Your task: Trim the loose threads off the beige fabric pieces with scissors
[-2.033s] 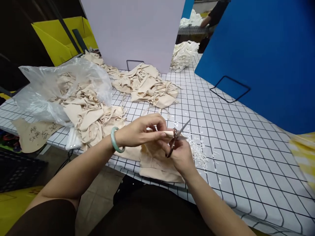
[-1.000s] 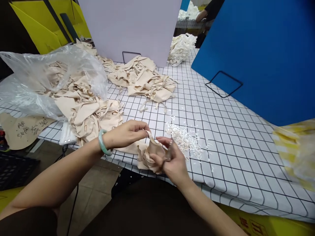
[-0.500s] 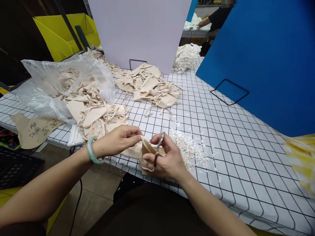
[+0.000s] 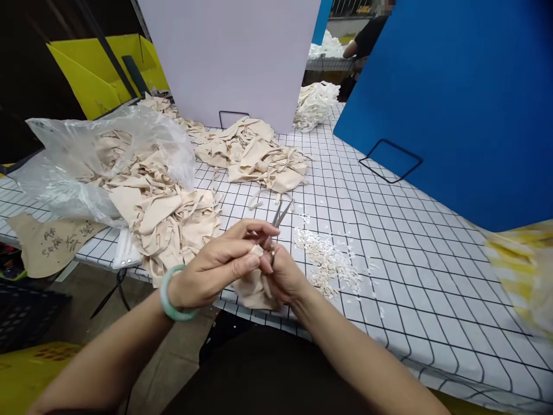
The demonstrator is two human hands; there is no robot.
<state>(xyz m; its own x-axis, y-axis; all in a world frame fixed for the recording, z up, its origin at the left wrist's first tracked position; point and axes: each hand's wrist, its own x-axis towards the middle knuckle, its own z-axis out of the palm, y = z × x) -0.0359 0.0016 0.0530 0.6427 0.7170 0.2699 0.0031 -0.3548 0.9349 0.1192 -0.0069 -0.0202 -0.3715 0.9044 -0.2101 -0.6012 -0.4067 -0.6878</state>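
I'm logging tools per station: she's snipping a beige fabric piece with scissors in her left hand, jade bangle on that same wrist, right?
Not quite. The head view shows the scissors in the right hand. The left hand, bangle on its wrist, pinches the beige fabric piece.

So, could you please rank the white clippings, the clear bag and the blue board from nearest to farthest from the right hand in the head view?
1. White clippings, just right of the right hand.
2. Clear bag, far left.
3. Blue board, back right.
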